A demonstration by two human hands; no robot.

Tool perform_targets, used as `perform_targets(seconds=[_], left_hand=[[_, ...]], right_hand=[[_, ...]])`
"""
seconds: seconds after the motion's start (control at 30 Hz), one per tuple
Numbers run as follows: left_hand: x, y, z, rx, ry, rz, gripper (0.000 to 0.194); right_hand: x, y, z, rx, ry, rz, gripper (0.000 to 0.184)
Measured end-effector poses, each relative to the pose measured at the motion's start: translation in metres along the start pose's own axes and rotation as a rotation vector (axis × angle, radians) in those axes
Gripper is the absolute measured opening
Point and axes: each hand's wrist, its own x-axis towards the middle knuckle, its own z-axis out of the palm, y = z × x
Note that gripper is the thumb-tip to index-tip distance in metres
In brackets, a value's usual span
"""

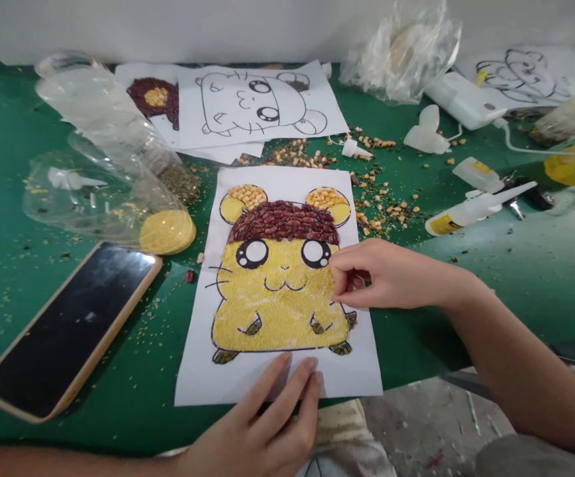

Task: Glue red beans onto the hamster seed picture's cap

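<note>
A paper sheet (277,377) lies on the green table (506,265) with a hamster picture (280,291) filled in with yellow grains, dark red beans and corn kernels. My left hand (262,424) presses its fingertips flat on the sheet's lower edge. My right hand (387,275) reaches in from the right, fingers pinched together at the hamster's right cheek; whether anything small sits between the fingertips cannot be made out.
A phone (69,328) lies at the left. Clear plastic bottles (103,192) with grains lie beside it. An uncoloured hamster drawing (258,106) sits behind. Scattered kernels (381,205), glue bottles (471,209), a white device (464,99) and plastic bags (401,53) fill the right.
</note>
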Motion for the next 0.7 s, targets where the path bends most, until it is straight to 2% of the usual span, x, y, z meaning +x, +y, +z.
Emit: perform_targets(seconds=[0.23, 0.4, 0.7], left_hand=[[-0.0002, 0.0028, -0.0021, -0.008, -0.04, -0.028, 0.033], [-0.0017, 0.0008, 0.0007, 0.007, 0.006, 0.005, 0.033], [-0.0014, -0.0011, -0.001, 0.004, -0.022, 0.018, 0.033]], right_hand=[[-0.0024, -0.0009, -0.0028, 0.022, -0.034, 0.008, 0.011], [-0.0024, -0.0005, -0.0023, 0.047, -0.028, 0.03, 0.01], [-0.0018, 0.0001, -0.0036, 0.065, -0.022, 0.041, 0.008]])
